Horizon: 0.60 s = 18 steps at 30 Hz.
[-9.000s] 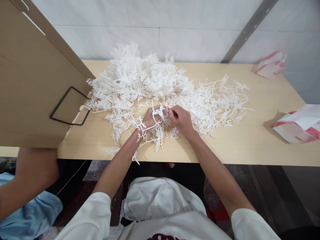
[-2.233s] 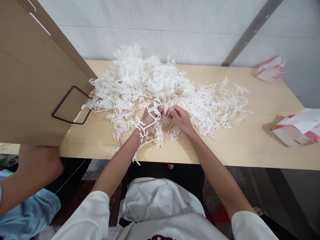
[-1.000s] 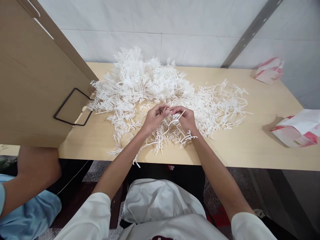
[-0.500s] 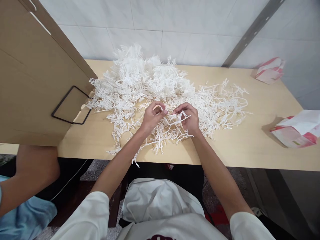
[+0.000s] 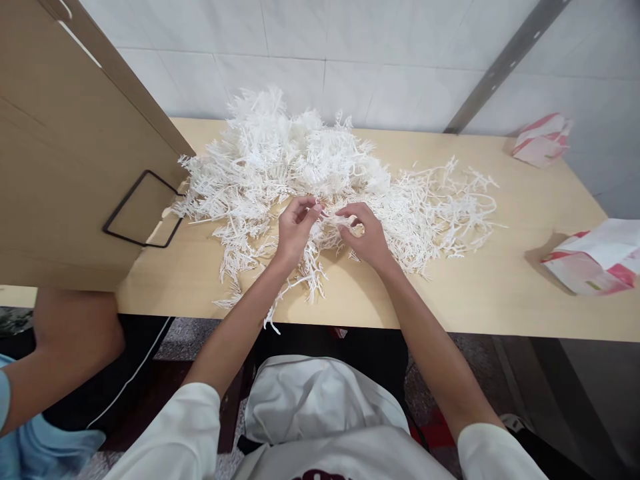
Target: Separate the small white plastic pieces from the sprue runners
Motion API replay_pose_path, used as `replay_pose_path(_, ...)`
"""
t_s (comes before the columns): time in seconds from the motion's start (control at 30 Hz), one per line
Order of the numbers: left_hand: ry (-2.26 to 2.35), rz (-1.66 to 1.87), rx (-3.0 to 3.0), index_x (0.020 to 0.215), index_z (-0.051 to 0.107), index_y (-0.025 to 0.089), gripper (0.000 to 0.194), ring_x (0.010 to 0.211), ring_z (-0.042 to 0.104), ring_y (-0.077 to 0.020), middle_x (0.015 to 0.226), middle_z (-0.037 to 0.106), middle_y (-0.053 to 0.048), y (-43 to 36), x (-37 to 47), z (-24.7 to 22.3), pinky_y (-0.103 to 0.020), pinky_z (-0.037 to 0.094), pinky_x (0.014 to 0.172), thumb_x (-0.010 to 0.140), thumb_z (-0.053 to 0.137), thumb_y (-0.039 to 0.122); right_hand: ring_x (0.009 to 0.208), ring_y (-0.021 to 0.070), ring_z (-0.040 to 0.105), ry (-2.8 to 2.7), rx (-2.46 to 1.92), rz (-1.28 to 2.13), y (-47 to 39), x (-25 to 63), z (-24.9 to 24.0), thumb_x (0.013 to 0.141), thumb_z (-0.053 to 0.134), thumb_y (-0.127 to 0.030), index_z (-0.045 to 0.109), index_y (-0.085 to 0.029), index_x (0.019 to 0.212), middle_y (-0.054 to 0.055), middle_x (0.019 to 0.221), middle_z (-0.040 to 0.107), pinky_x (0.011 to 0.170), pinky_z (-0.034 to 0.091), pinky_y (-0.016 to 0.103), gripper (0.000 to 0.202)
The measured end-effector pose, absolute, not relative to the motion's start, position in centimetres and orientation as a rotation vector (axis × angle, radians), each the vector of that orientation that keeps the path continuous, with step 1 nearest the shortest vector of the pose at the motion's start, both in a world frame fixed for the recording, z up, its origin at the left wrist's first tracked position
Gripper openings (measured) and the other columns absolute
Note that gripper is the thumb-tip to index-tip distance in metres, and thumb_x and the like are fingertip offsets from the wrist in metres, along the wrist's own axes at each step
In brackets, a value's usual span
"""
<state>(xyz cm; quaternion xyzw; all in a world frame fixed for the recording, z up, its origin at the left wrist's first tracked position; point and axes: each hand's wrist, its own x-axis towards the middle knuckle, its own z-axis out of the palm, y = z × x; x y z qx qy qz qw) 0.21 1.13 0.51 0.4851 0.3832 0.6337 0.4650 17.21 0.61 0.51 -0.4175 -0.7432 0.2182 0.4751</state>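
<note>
A big heap of white, thin, branching plastic-looking sprigs (image 5: 300, 157) covers the middle of the table. Over its near side, my left hand (image 5: 296, 230) has thumb and forefinger pinched together on a white branched sprig (image 5: 311, 267), part of which seems to hang down below the hand. My right hand (image 5: 369, 233) is just to its right, thumb and fingers curved with a gap between them. Pale strands lie behind that gap, and I see none clearly gripped there.
A cardboard panel (image 5: 75, 153) stands at the left, with a black wire frame (image 5: 143, 210) by its lower edge. Two red-and-white paper packets (image 5: 543, 140) sit on the right. A tiled wall (image 5: 390, 60) backs the table (image 5: 480, 293). Another person's arm (image 5: 75, 333) is at lower left.
My left hand has shifted slightly left. My right hand has turned and its fingers have parted; the branched sprig that lay across its palm and wrist no longer shows there.
</note>
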Motion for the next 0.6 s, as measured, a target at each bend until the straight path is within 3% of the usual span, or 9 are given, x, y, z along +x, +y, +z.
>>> replay_pose_path(0.1, 0.889, 1.503, 1.152, 0.090, 0.052, 0.023, 0.018, 0.078, 0.067, -0.0108, 0.090, 0.067, 0.000, 1.1, 0.2, 0.7, -0.026, 0.051, 0.079, 0.085, 0.066, 0.034, 0.080, 0.0133, 0.060, -1.723, -1.066, 0.538, 0.6, 17.1, 0.4, 0.086, 0.065, -0.031, 0.064, -0.024, 0.096, 0.001, 0.094, 0.066, 0.072, 0.048, 0.028, 0.012)
replay_pose_path(0.2, 0.863, 1.432, 1.107, 0.090, 0.045, 0.023, 0.013, 0.077, 0.067, -0.0119, 0.088, 0.068, 0.001, 1.0, 0.4, 0.9, -0.028, 0.052, 0.077, 0.088, 0.057, 0.027, 0.076, 0.0116, 0.060, -1.602, -1.099, 0.551, 0.4, 17.0, 0.3, 0.086, 0.067, -0.037, 0.062, -0.024, 0.090, -0.002, 0.086, 0.065, 0.072, 0.047, 0.027, 0.015)
replay_pose_path(0.37, 0.935, 1.395, 1.258, 0.098, 0.053, 0.023, 0.023, 0.071, 0.060, -0.0112, 0.073, 0.060, 0.003, 0.7, 0.3, 1.5, -0.027, 0.049, 0.073, 0.080, 0.047, 0.009, 0.079, 0.0121, 0.062, -1.498, -1.083, 0.626, 0.1, 16.8, 0.4, 0.087, 0.064, -0.045, 0.061, -0.025, 0.092, -0.002, 0.088, 0.066, 0.074, 0.050, 0.028, 0.021)
replay_pose_path(0.5, 1.045, 1.209, 1.657, 0.090, 0.058, 0.020, 0.008, 0.077, 0.058, -0.0121, 0.079, 0.061, 0.000, 0.2, 0.5, 1.3, -0.027, 0.047, 0.075, 0.084, 0.057, 0.025, 0.082, 0.0136, 0.065, -1.489, -1.033, 0.656, -0.2, 16.9, 0.7, 0.093, 0.057, -0.044, 0.059, -0.029, 0.109, 0.000, 0.093, 0.068, 0.076, 0.053, 0.030, 0.022)
replay_pose_path(0.6, 1.101, 1.179, 1.804, 0.097, 0.054, 0.021, 0.028, 0.083, 0.058, -0.0131, 0.088, 0.060, -0.001, 0.0, 0.9, 0.7, -0.027, 0.046, 0.078, 0.082, 0.067, 0.041, 0.084, 0.0143, 0.066, -1.493, -0.990, 0.710, -0.3, 16.9, 0.8, 0.093, 0.056, -0.042, 0.057, -0.032, 0.116, 0.000, 0.094, 0.070, 0.077, 0.054, 0.032, 0.025)
